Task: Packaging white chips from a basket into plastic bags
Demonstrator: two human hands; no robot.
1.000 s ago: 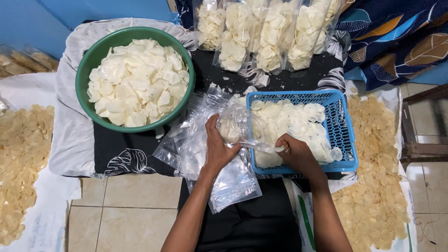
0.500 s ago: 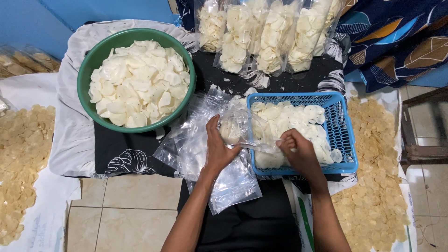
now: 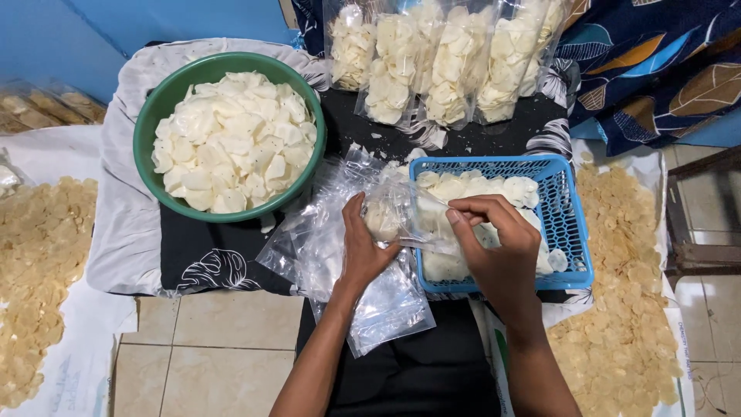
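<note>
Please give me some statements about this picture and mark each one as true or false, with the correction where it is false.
1. The green bowl is full of white chips. True.
2. The left hand holds a clear plastic bag with a few chips inside. True.
3. The blue basket is empty. False: it holds white chips.
4. The right hand rests inside the green bowl. False: it is over the blue basket, fingers at the bag's mouth.
5. Filled bags of chips stand behind the basket. True.
6. The loose yellowish chips lie only on the left. False: they lie on both sides.
</note>
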